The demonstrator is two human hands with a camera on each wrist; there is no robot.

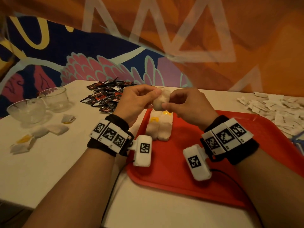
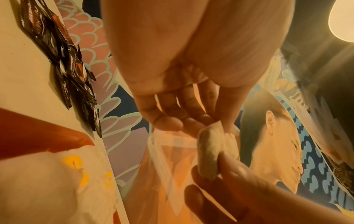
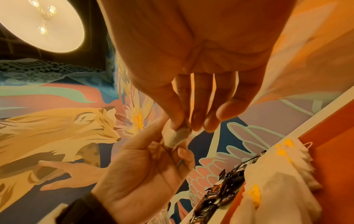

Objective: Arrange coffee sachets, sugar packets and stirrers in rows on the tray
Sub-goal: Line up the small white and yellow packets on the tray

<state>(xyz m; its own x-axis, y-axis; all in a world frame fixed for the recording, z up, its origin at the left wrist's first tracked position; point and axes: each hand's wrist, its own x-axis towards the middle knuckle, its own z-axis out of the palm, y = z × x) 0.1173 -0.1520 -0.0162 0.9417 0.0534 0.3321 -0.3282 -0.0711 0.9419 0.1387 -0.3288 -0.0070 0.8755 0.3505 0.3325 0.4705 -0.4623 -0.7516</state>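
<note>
A white packet (image 1: pixel 160 100) is pinched between 2 hands: left hand (image 1: pixel 136 102) at 9 o'clock, right hand (image 1: pixel 189 104) at 3 (above the tray (image 1: pixel 181 170)).

Your forearms are bare, and each wrist wears a black band (image 1: pixel 105 146) ringed with white blocks (image 1: pixel 109 133) printed with black square codes, plus a white camera pod (image 1: pixel 142 150) bearing one code and trailing a thin black cable (image 1: pixel 113 183).

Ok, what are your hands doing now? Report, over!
Left hand and right hand both pinch one white packet above the red tray. Few white packets lined on tray. Nothing in the way.
</note>
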